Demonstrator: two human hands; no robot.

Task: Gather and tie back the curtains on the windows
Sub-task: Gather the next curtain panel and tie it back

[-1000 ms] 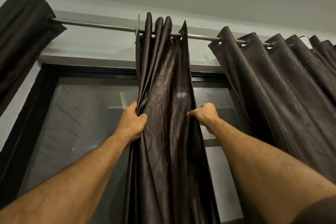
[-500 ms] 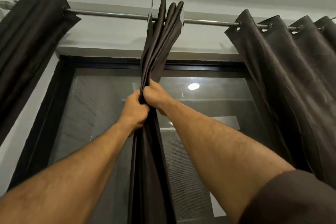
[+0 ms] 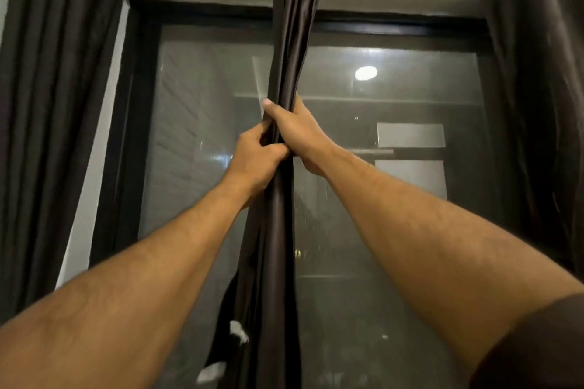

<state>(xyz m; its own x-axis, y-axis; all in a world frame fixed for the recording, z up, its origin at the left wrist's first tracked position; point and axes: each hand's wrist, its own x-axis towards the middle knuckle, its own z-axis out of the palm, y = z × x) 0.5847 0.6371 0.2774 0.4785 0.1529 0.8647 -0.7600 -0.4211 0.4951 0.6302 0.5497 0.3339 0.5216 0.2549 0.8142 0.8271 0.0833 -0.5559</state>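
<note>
A dark brown middle curtain (image 3: 292,25) hangs bunched into a narrow column in front of the window. My right hand (image 3: 297,133) grips the bunch from the right, its thumb wrapped across the front. Just below it, my left hand (image 3: 257,161) grips the same bunch from the left. The two hands touch each other. Below them the gathered cloth (image 3: 273,262) falls straight down. Another dark curtain (image 3: 53,104) hangs at the far left and a third (image 3: 537,88) at the far right. The rod is out of view.
A black-framed window (image 3: 139,136) fills the middle, its glass (image 3: 379,230) reflecting a round ceiling light (image 3: 366,73). A strip of white wall (image 3: 94,183) shows beside the left curtain. Small white tags (image 3: 238,331) hang near the curtain's lower left.
The spread middle curtain has been squeezed into a tight bunch as my right hand came over to my left. The view has tilted down, so the rod has left the frame.
</note>
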